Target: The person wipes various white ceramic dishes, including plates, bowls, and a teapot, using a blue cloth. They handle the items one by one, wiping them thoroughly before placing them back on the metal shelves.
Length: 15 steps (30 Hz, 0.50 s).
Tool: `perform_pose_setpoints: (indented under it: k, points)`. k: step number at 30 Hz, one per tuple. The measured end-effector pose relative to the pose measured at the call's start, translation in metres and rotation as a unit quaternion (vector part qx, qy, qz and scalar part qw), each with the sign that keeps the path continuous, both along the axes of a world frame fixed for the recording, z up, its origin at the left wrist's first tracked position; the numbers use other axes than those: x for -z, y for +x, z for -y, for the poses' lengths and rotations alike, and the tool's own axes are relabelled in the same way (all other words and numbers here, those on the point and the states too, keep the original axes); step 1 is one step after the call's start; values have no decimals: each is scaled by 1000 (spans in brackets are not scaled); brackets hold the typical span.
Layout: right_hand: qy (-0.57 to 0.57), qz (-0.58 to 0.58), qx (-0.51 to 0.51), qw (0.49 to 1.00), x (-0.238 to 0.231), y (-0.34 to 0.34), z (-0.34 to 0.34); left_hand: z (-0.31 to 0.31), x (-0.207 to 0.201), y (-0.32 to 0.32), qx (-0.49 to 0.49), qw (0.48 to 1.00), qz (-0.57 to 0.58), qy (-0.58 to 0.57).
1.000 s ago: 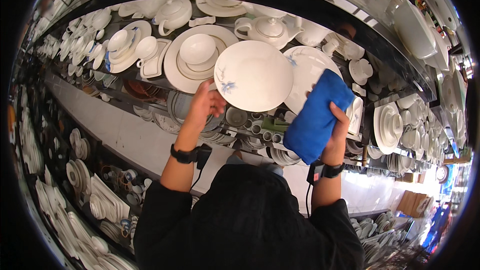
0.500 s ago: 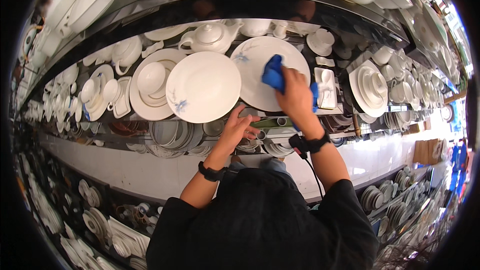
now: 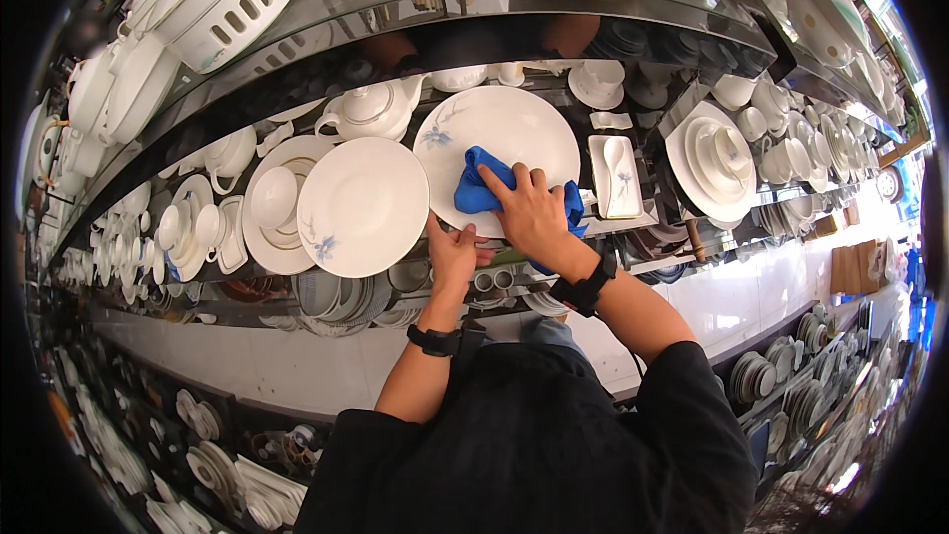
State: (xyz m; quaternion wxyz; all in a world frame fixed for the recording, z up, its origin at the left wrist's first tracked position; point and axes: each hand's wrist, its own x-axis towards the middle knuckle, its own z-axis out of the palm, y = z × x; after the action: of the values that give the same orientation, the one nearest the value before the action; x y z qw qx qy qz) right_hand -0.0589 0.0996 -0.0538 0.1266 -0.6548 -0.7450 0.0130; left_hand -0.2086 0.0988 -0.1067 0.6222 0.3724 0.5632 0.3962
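Observation:
My right hand (image 3: 539,218) presses a crumpled blue cloth (image 3: 479,183) onto the lower part of a large round white plate (image 3: 524,129) with a blue flower sprig. Part of the cloth hangs out past the wrist side of the hand. By the near rim of that plate is my left hand (image 3: 456,257), its thumb raised and its fingers stretched to the right, partly overlapped. Whether it touches the rim I cannot tell. A second round white plate (image 3: 364,203) with a blue flower overlaps a smaller plate-and-bowl set (image 3: 275,196) on the left.
Behind the plates stands a white teapot (image 3: 366,111). A rectangular dish with a spoon (image 3: 615,178) lies to the right, beside stacked plates (image 3: 710,160). A dark shelf edge (image 3: 415,51) runs overhead, carrying a slotted white casserole (image 3: 227,15). More crockery fills the lower shelves.
My right hand and the cloth have moved from the large plate's upper right toward its lower middle. My left hand has shifted closer to the plate's near rim. The view has turned slightly.

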Motion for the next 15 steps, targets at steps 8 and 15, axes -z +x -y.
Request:
perform_pose_setpoints:
  k: [8, 15]
  points:
    - [-20, 9, 112, 993, 9, 39, -57, 1, -12, 0, 1, 1000, -23, -14]
    - [0, 11, 179, 984, 22, 43, -122, 3, -14, -1, 0, 1000, 1, -5]
